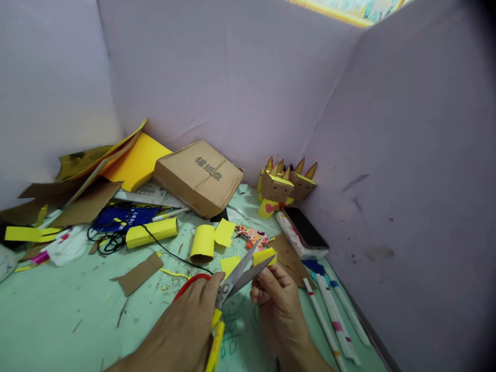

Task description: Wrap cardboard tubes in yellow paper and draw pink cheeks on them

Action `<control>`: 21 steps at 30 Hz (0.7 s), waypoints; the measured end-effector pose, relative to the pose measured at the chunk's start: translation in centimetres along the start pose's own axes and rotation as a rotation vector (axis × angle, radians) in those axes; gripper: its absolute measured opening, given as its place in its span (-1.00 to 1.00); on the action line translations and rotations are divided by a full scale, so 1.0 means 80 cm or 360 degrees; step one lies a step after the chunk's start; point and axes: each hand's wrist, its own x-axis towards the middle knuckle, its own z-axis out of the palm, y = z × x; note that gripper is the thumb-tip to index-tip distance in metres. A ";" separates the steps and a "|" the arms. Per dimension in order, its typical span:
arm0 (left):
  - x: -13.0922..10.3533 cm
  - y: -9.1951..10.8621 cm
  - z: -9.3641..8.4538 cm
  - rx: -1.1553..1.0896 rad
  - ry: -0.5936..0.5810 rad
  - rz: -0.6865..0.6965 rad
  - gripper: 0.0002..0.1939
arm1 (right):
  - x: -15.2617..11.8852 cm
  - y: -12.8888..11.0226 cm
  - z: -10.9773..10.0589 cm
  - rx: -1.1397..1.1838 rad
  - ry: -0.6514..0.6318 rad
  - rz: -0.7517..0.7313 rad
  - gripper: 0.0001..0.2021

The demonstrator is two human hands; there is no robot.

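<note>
Far L on the green tabletop (77, 320): yellow strip (25, 234), then white plastic bag (72, 247), w/ cardboard sheets (91, 201) and yellow sheets (139, 160) piled behind. Next, blue packet (126, 218) w/ black cord (112, 244) looped by it, 1 strand running over a yellow roll (149, 234) toward the L hand. Cardboard scrap (141, 273) lies in front of the roll; tan box (199, 178) tilts behind, near the wall.

L hand (189, 315) is closed around the red & yellow handles of the scissors (228, 287), approx. center front, blades parted & pointing up-R at the folded yellow piece (264, 257). Yellow tube (202, 244) stands behind, 2 yellow paper bits nearby; patterned scrap (253, 235) R of them.

R hand (277, 294) pinches the folded yellow piece btwn thumb & fingers, other fingers curled, just beside the blade tips.

Back R: 2 cardboard figures (278, 187) w/ spiky tops, front 1 w/ pink heart. Then dark phone (306, 227) on a patterned pack (287, 230); white markers (329, 305) w/ colored bands in front, R of the R hand.
</note>
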 end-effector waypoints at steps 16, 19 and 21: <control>0.001 0.003 0.002 0.0008 -0.0139 -0.0044 -0.28 | -0.006 0.015 -0.005 -0.0107 -0.0196 0.0075 -0.75; 0.002 0.006 0.000 0.0049 -0.0197 -0.0053 -0.26 | -0.006 0.012 -0.002 -0.0077 -0.0143 0.0069 -0.71; 0.001 0.005 0.001 0.0052 -0.0176 -0.0048 -0.25 | -0.006 0.010 0.000 -0.0057 -0.0120 0.0081 -0.69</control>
